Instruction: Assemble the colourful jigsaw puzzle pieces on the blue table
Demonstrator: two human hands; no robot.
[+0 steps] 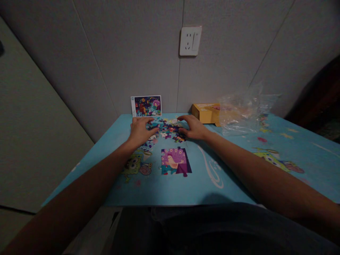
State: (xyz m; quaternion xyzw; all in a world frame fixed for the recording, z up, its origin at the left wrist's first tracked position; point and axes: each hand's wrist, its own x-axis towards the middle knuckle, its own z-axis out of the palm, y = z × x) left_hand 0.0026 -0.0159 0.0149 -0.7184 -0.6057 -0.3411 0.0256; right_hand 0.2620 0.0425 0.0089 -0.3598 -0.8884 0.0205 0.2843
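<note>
Loose jigsaw puzzle pieces (167,128) lie in a colourful heap toward the back of the blue table. My left hand (140,131) rests at the heap's left side, fingers apart and curved toward it. On the other side, my right hand (193,128) reaches in with thumb and fingers spread around the right edge. No piece shows in either grasp. Nearer to me lies a joined puzzle section (174,162) with a purple peacock picture. More pieces sit partly hidden under and beside my left hand.
A picture card (146,106) leans against the wall at the back left. Behind my right hand stands a yellow box (207,113), with a crumpled clear plastic bag (239,115) beside it. The blue table (202,191) has cartoon prints. A socket (190,41) is on the wall.
</note>
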